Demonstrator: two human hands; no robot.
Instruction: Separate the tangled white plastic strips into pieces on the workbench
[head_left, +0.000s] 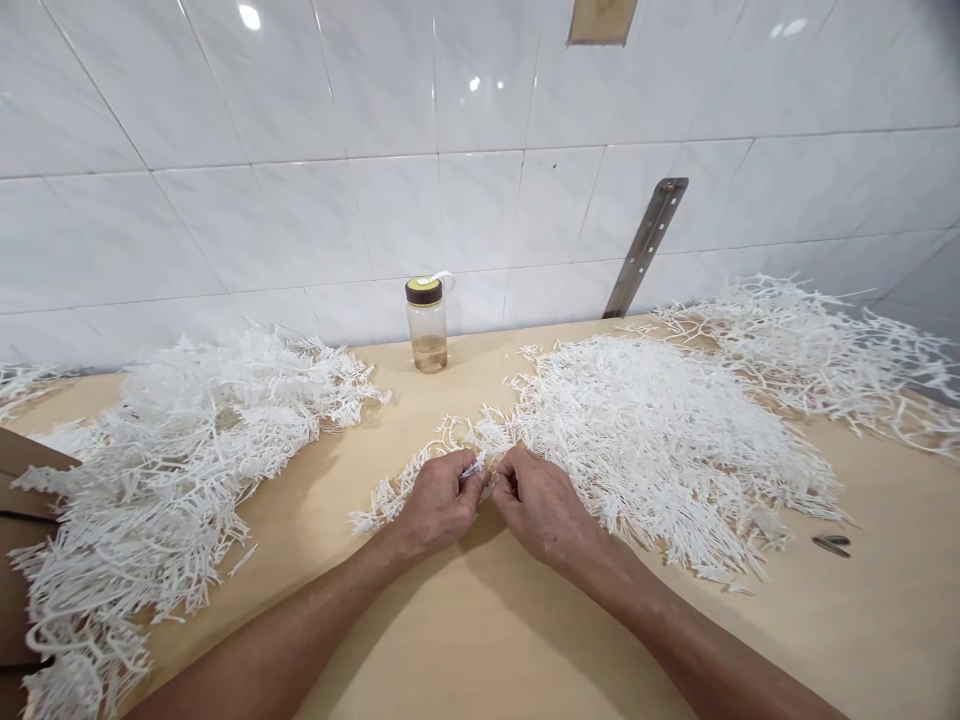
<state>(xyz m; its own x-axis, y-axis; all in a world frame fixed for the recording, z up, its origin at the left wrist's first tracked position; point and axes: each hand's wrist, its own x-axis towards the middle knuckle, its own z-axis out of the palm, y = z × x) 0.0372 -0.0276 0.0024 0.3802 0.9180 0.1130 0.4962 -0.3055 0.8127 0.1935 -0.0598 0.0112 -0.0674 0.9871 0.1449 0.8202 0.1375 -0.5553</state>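
we see the left hand (444, 500) closed, thumb against curled fingers, with a small white piece (472, 466) held between them. the right hand (541, 505) is drawn into a tight pinch just beside it and seems to have hold of the same piece's near end, though its fingertips are partly hidden and we cannot tell how much it grips. the piece is between the 2 hands, above the table (525, 640), in front of the bottle (427, 325). if both pull unevenly, we judge that the thin plastic could snap in the wrong spot or spring out of the fingers, because so little of it is held. a dropped bit would be hard for us to find: loose strands (390, 495) lie just beside the left hand, and the right heap (660, 430) comes close to the right hand, all in the same white. a sweep of the left forearm could drag strands toward the left heap (217, 420) and mix the 2. the bottle, its lid on, stands beyond the hands; a careless reach might tip it. the small metal snips (832, 545) lie near the right heap's edge, where sliding strands could cover them.
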